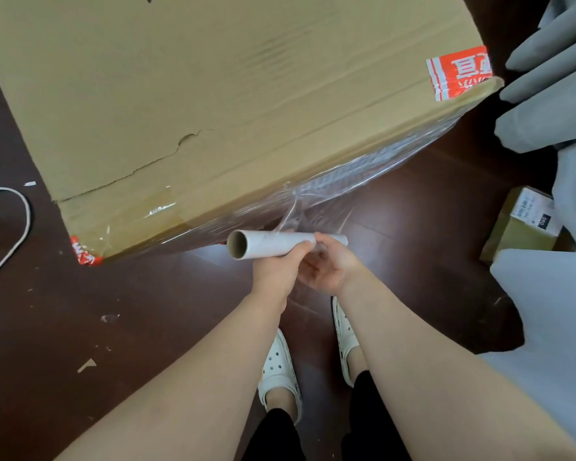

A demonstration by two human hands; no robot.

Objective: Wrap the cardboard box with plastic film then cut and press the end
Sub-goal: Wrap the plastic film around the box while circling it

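On floor, filling far half: cardboard box (213,94), brown, top torn at left. Plastic film (346,181), clear and wrinkled, covers near side face and gathers into strand down to roll (266,242), held level just near of box, likely to keep tension. Left hand (276,269) grips tube; right hand (333,266) pinches right end.

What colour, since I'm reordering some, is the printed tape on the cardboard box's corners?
The tape is orange-red with white print, clearest in the head view.
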